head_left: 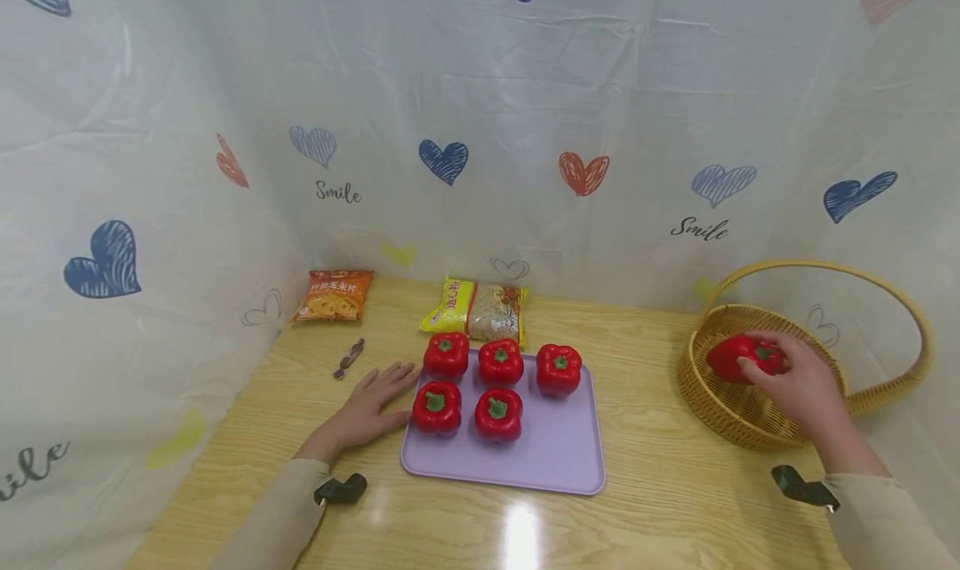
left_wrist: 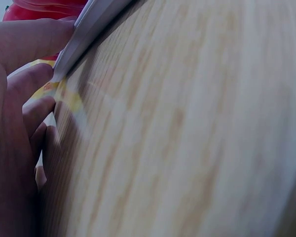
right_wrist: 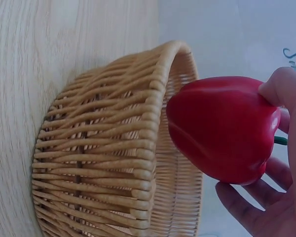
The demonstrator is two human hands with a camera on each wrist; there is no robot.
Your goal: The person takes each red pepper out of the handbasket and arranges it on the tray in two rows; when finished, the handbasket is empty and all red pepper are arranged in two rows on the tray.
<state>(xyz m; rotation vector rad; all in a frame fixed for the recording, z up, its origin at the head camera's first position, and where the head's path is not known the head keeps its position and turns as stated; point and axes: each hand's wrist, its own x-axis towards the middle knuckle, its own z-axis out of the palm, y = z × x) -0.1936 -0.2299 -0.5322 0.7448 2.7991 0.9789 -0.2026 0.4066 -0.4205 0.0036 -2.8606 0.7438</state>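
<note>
My right hand [head_left: 798, 378] grips a red bell pepper [head_left: 738, 358] by its stem end, over the mouth of a wicker basket [head_left: 701, 395]. In the right wrist view the pepper [right_wrist: 222, 128] is level with the basket rim [right_wrist: 155, 98], thumb on one side and fingers on the other. On a lilac tray [head_left: 555, 453] stand several more red bell peppers [head_left: 498, 415] with green stems, in two rows. My left hand [head_left: 375, 403] lies flat with fingers spread at the tray's left edge, its fingertips touching the edge in the left wrist view.
Behind the tray lies a yellow snack bag [head_left: 483, 310]. An orange chip bag [head_left: 333, 295] rests at the back left, with a small wrapped candy [head_left: 348, 359] before it. The basket's tall handle [head_left: 918, 337] arches to the right. A heart-print curtain [head_left: 510, 120] surrounds the wooden table.
</note>
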